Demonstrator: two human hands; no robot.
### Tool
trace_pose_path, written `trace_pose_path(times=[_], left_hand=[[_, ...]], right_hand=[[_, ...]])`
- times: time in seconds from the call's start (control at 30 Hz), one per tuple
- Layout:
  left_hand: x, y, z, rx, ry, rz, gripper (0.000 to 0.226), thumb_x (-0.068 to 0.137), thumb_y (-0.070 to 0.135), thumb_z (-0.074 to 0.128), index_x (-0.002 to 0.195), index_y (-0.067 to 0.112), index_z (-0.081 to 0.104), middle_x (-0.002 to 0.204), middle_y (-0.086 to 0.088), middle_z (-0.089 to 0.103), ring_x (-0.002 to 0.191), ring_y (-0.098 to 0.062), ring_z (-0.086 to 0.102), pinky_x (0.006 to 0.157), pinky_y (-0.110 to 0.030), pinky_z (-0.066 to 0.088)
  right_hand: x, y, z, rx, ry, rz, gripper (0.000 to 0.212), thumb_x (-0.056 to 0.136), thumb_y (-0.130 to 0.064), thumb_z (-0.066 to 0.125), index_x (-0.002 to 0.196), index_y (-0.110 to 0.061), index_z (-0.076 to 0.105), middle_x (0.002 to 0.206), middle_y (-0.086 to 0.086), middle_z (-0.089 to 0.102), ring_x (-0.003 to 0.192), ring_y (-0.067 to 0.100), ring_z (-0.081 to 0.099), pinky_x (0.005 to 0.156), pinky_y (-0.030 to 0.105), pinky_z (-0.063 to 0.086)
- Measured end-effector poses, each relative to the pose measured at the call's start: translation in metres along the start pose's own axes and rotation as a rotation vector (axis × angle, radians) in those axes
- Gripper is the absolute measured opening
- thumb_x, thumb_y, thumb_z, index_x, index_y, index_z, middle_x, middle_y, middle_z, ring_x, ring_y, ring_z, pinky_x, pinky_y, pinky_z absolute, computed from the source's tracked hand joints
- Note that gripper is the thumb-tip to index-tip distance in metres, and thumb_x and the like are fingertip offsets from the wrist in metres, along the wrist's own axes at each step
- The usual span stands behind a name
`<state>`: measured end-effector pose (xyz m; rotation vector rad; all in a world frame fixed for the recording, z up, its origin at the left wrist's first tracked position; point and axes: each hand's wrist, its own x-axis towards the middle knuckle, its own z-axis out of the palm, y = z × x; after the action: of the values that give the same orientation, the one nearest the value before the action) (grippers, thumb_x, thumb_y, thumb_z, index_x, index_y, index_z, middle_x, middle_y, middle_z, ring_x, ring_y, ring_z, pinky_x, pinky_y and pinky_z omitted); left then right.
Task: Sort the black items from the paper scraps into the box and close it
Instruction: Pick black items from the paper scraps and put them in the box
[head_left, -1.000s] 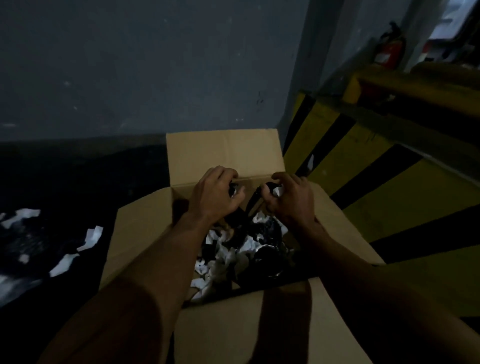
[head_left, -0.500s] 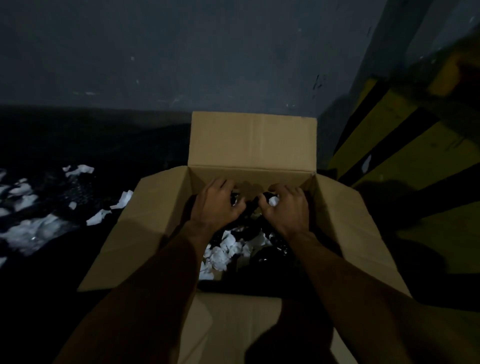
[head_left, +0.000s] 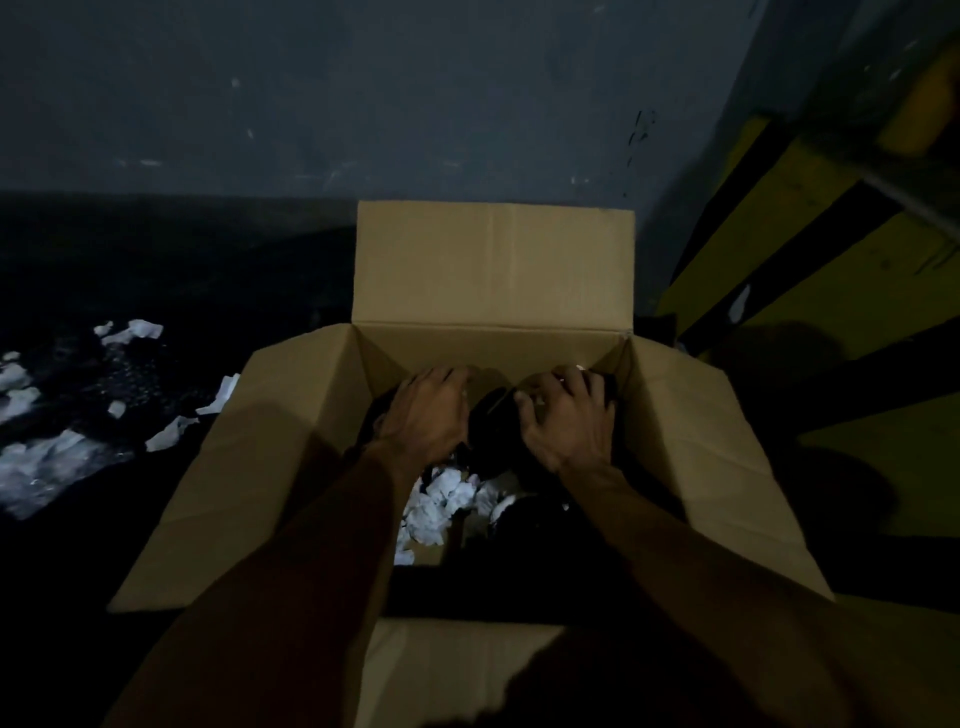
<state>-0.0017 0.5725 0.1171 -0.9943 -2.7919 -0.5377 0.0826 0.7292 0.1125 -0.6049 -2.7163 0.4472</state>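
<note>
Reaching deep into the box (head_left: 493, 260), by its far wall, with left hand (head_left: 431, 415) and right hand (head_left: 566, 423). Each grip curled downward; around what, cannot tell. Between them, equally near both: black items (head_left: 491, 415). Toward the box's near wall: paper scraps (head_left: 436, 504).

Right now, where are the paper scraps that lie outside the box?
In the head view, the paper scraps lie mostly on the dark floor left of the box, nearest its left flap.
</note>
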Motion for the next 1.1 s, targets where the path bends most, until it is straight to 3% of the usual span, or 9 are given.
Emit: trace_pose_path(times=[0.13, 0.2, 0.37, 0.53, 0.77, 0.97, 1.1], left_hand=[[0.005, 0.005, -0.011, -0.021, 0.037, 0.026, 0.024, 0.096, 0.011, 0.042, 0.116, 0.006, 0.055, 0.114, -0.015, 0.058, 0.100, -0.036, 0.055, 0.076, -0.037, 0.041], [0.004, 0.009, -0.019, -0.004, 0.052, 0.019, 0.025, 0.098, 0.014, 0.041, 0.117, 0.006, 0.054, 0.112, -0.015, 0.059, 0.098, -0.036, 0.055, 0.073, -0.036, 0.039], [-0.008, 0.014, -0.046, 0.003, 0.136, 0.011, 0.024, 0.097, 0.019, 0.045, 0.114, 0.007, 0.057, 0.104, -0.015, 0.063, 0.085, -0.036, 0.061, 0.069, -0.038, 0.046], [-0.036, 0.012, -0.088, 0.112, 0.285, -0.009, 0.028, 0.090, 0.023, 0.052, 0.107, 0.003, 0.062, 0.103, -0.019, 0.062, 0.088, -0.036, 0.059, 0.074, -0.040, 0.048], [-0.104, -0.026, -0.148, 0.219, 0.333, -0.228, 0.050, 0.086, 0.043, 0.035, 0.111, 0.008, 0.060, 0.106, -0.017, 0.060, 0.095, -0.036, 0.056, 0.078, -0.044, 0.049], [-0.185, -0.084, -0.190, 0.274, 0.390, -0.419, 0.033, 0.089, 0.031, 0.054, 0.110, 0.006, 0.060, 0.108, -0.019, 0.059, 0.098, -0.038, 0.056, 0.079, -0.045, 0.049], [-0.250, -0.131, -0.214, 0.307, 0.406, -0.489, 0.036, 0.085, 0.035, 0.049, 0.103, 0.006, 0.061, 0.100, -0.018, 0.061, 0.090, -0.040, 0.059, 0.071, -0.044, 0.049]], right_hand=[[0.005, 0.000, -0.009, 0.024, -0.008, -0.046, 0.035, 0.086, -0.023, 0.054, 0.120, -0.023, 0.056, 0.126, 0.005, 0.056, 0.115, 0.031, 0.050, 0.104, 0.047, 0.032], [0.007, -0.001, -0.016, 0.049, -0.031, -0.067, 0.044, 0.080, -0.016, 0.059, 0.123, -0.021, 0.054, 0.124, 0.007, 0.057, 0.107, 0.033, 0.056, 0.098, 0.046, 0.041], [0.001, -0.009, -0.034, 0.068, 0.146, -0.134, 0.031, 0.082, -0.028, 0.048, 0.106, -0.016, 0.064, 0.105, 0.012, 0.066, 0.094, 0.037, 0.059, 0.081, 0.046, 0.049], [-0.002, -0.036, -0.056, 0.106, 0.195, -0.226, 0.033, 0.084, -0.033, 0.045, 0.106, -0.015, 0.063, 0.106, 0.012, 0.063, 0.092, 0.036, 0.059, 0.078, 0.044, 0.048], [-0.020, -0.128, -0.058, 0.250, 0.207, -0.408, 0.036, 0.084, -0.034, 0.045, 0.109, -0.015, 0.064, 0.106, 0.014, 0.062, 0.092, 0.037, 0.057, 0.074, 0.044, 0.048], [-0.064, -0.228, -0.043, 0.333, 0.130, -0.576, 0.038, 0.087, -0.037, 0.043, 0.111, -0.013, 0.062, 0.108, 0.013, 0.060, 0.094, 0.035, 0.057, 0.076, 0.041, 0.046], [-0.104, -0.294, -0.022, 0.372, 0.105, -0.622, 0.038, 0.086, -0.038, 0.044, 0.110, -0.014, 0.063, 0.108, 0.013, 0.061, 0.095, 0.034, 0.058, 0.078, 0.043, 0.047]])
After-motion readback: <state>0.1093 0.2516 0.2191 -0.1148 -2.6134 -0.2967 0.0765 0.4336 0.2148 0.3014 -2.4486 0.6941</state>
